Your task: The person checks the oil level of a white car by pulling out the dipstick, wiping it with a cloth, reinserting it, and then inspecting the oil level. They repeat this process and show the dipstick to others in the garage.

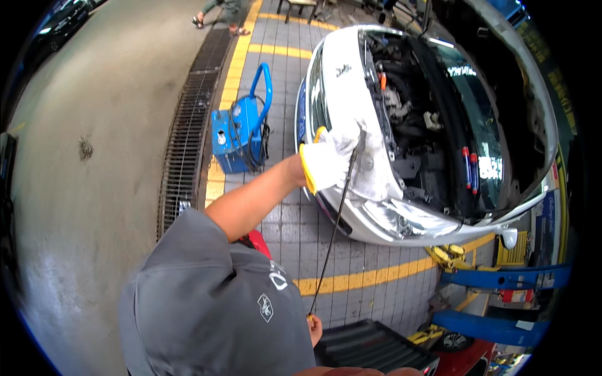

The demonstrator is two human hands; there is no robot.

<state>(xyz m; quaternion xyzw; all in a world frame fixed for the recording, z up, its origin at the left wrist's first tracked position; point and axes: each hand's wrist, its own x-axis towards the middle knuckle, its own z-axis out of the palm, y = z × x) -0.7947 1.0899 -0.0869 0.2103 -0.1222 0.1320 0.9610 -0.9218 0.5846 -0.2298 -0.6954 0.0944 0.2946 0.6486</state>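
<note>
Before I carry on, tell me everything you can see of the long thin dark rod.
The rod is slender, dark and nearly straight, possibly metal, with a yellow near end in the bare right hand. It slants away, its far end overlapping the pale cloth at the gloved left hand, by the front of the white car; whether that hand grips it is unclear.

Car (342, 75): right of machine (237, 156)
Machine: between grate (188, 135) and car
Engine (401, 103): in the car
Stool (300, 3): behind machine
Rod (330, 247): from left hand (325, 166) to right hand (315, 329)
</note>
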